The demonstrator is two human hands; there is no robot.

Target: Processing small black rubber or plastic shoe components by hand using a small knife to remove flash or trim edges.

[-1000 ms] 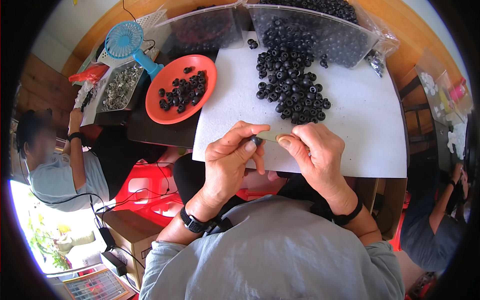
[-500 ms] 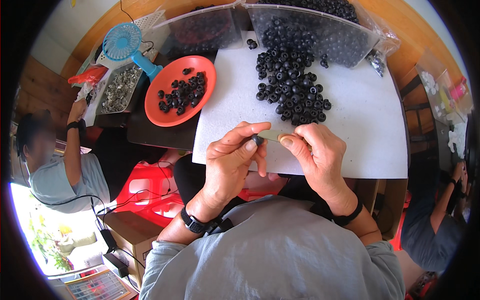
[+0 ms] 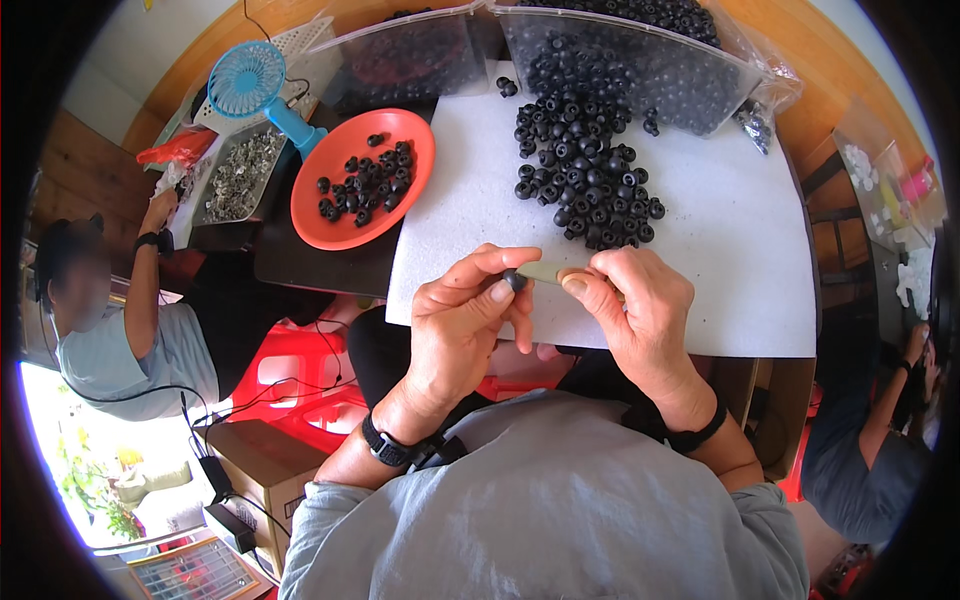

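Note:
Between thumb and fingers, my left hand pinches a small round black part. My right hand grips a flat greenish-grey blade-like tool, its far end against the black part; the tool's exact kind is unclear. Both hands are held over the near edge of a white foam sheet. Beyond them on the sheet lies a heap of black hollow round parts. To the left, an orange-red plate carries several more of the same parts.
Clear plastic bins of black parts stand at the back. At left are a blue handheld fan and a tray of small metallic pieces. One person sits at left, another at right. A cardboard box stands lower left.
Both hands keep nearly the same pose, with the tool still against the black part. The whole view has shifted very slightly.

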